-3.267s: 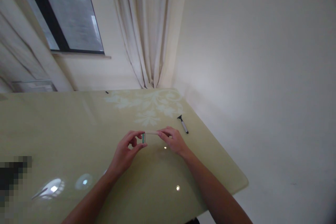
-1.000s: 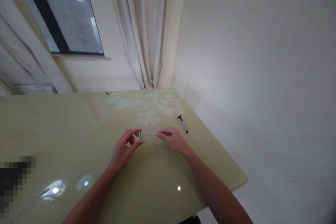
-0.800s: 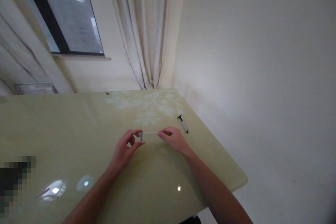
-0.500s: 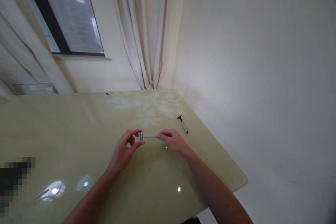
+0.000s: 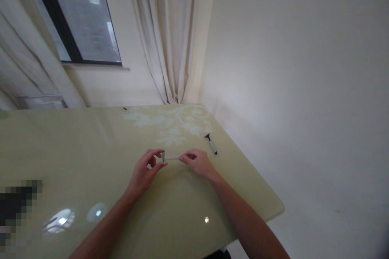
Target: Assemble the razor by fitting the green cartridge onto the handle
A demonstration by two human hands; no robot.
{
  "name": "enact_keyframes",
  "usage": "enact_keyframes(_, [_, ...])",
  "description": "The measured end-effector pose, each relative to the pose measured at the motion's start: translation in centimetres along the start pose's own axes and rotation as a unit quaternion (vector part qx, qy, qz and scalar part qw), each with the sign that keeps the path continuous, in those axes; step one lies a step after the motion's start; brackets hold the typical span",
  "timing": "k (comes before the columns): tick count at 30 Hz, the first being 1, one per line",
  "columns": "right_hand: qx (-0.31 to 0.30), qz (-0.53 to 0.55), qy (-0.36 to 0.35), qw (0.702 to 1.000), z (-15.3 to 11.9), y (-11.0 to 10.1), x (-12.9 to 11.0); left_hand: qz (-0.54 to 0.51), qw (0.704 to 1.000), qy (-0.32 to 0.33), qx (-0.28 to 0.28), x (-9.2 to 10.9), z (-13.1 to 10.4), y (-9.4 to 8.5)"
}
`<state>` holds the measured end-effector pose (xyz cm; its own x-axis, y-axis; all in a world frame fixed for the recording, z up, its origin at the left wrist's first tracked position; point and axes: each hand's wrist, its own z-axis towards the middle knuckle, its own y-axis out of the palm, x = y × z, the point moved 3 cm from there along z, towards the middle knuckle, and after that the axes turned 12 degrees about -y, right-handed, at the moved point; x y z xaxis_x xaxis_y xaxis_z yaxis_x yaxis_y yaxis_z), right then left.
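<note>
Thumb and fingers of my left hand pinch a small green and dark razor cartridge by its two ends. My right hand grips a thin pale razor handle, held level above the table. The handle's free end meets the back of the cartridge, though I cannot tell whether the two are joined. Beyond my right hand, a razor with a black head and grey handle lies on the table.
The glossy pale-green table has its right edge against the white wall. A tiny dark piece lies near its far edge. Behind hang curtains beside a window. A blurred-out dark shape is at left.
My right hand has shifted slightly left with the handle, and the small gap between handle and cartridge has closed. My left hand is nearly still.
</note>
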<state>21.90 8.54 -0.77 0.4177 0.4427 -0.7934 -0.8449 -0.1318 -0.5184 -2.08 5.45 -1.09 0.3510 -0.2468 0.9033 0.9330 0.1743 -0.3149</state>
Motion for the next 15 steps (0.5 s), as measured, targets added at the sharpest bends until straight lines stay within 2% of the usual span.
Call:
enact_keyframes(2, [0.025, -0.022, -0.001, 0.999, 0.0, 0.0, -0.1, 0.000, 1.000, -0.002, -0.001, -0.1, 0.2, 0.0])
enact_keyframes(5, [0.022, -0.016, -0.006, 1.000, 0.1, 0.3, -0.2, -0.001, 1.000, -0.002, 0.001, -0.4, 0.4, 0.0])
enact_keyframes(9, [0.050, -0.074, -0.013, 0.996, 0.1, 0.5, -0.4, -0.003, 1.000, -0.004, 0.013, -0.7, 0.5, 0.1])
enact_keyframes(13, [0.017, -0.049, -0.031, 0.998, 0.2, 1.2, -0.5, 0.002, 1.000, -0.002, 0.010, -0.8, 0.6, 0.3])
enact_keyframes(15, [0.041, -0.067, -0.027, 0.997, 0.2, 1.2, -0.5, 0.004, 1.000, -0.002, 0.010, -0.8, 0.7, 0.3])
